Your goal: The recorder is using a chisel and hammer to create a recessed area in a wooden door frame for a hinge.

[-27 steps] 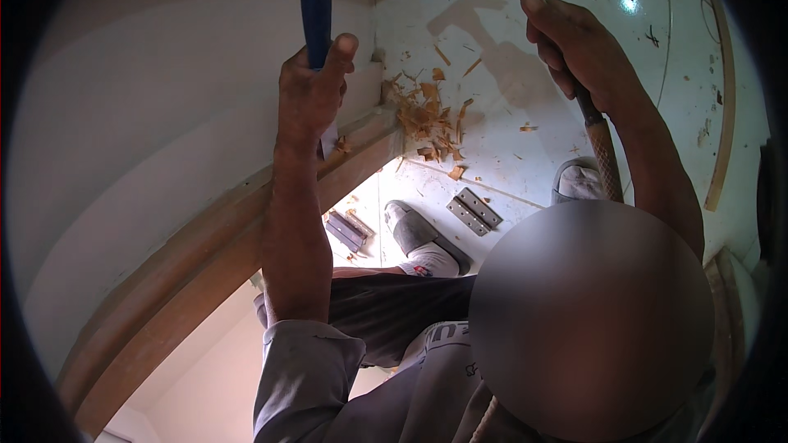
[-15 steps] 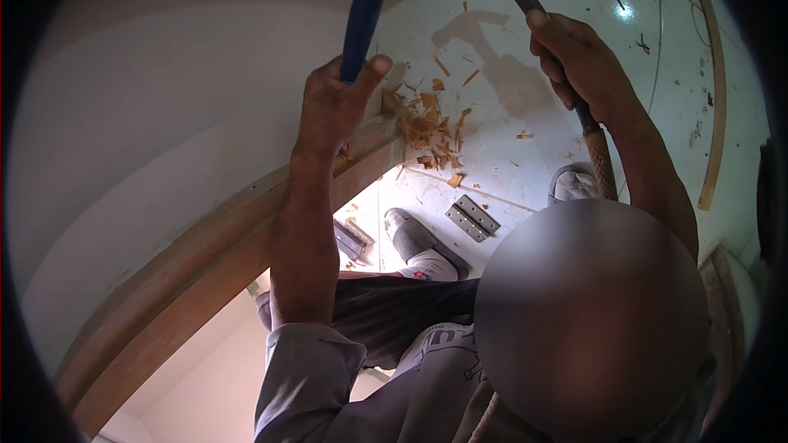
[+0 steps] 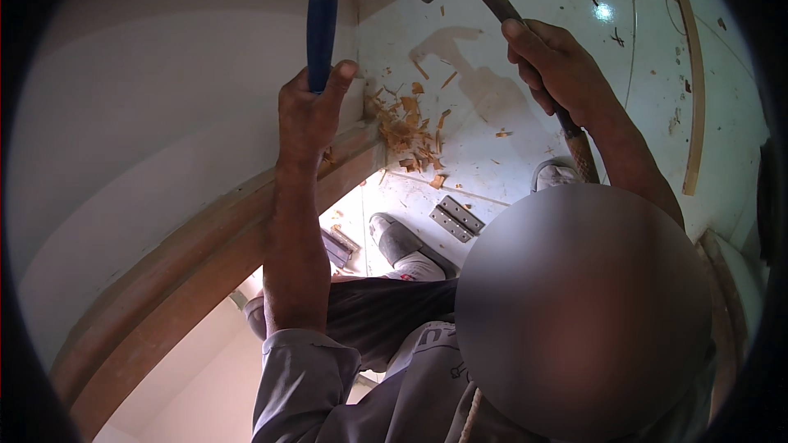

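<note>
A pale wall (image 3: 148, 74) filled the left side of the room, and a white tiled floor (image 3: 648, 115), lit brightly in places, spread across the right. Along the foot of the wall ran a brown wooden frame (image 3: 197, 258), bent into a curve by the lens; the left forearm crossed in front of it. A long, narrow wood strip (image 3: 696, 90) lay on the floor at the far right.

The right hand (image 3: 558, 70) was wrapped around the shaft of a claw hammer (image 3: 497, 2), raised with its head toward the upper left, clear of the other tool. The left hand (image 3: 312, 111) was closed around the lower part of an upright blue handle (image 3: 322, 37), its thumb pointing up and the handle's top bare. The tool's lower end was hidden, so whether it touched the frame could not be told.

Two grey slippers (image 3: 394, 236) showed on the floor. Near one lay a metal hinge (image 3: 456, 218), opened flat. Curled wood shavings (image 3: 414, 131) were heaped beside the end of the frame.
</note>
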A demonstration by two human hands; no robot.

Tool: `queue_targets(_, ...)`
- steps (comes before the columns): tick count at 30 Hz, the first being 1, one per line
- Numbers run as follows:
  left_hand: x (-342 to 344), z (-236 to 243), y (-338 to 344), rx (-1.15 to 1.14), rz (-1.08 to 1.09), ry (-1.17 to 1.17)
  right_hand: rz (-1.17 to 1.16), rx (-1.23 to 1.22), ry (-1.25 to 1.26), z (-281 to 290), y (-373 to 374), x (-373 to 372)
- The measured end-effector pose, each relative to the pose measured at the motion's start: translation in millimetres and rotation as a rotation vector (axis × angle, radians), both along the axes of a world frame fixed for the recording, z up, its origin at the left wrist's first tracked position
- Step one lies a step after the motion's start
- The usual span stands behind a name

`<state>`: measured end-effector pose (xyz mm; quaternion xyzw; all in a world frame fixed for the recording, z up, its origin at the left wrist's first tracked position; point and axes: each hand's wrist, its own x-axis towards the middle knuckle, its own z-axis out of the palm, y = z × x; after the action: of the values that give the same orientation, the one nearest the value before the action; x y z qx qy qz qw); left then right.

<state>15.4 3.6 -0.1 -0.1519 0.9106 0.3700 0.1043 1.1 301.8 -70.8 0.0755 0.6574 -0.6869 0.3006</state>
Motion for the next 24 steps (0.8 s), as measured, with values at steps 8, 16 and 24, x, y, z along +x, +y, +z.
queue_targets(8, 8, -5, 10, -0.178, -0.112, -0.028, -0.038, 0.002, 0.047, 9, 3, 7)
queue_targets(16, 13, 2, 21, -0.168, -0.209, -0.076, -0.053, -0.059, 0.148, 39, 4, 13)
queue_targets(24, 5, 1, 20, -0.214, -0.226, -0.111, 0.075, 0.184, 0.273, 41, 9, 10)
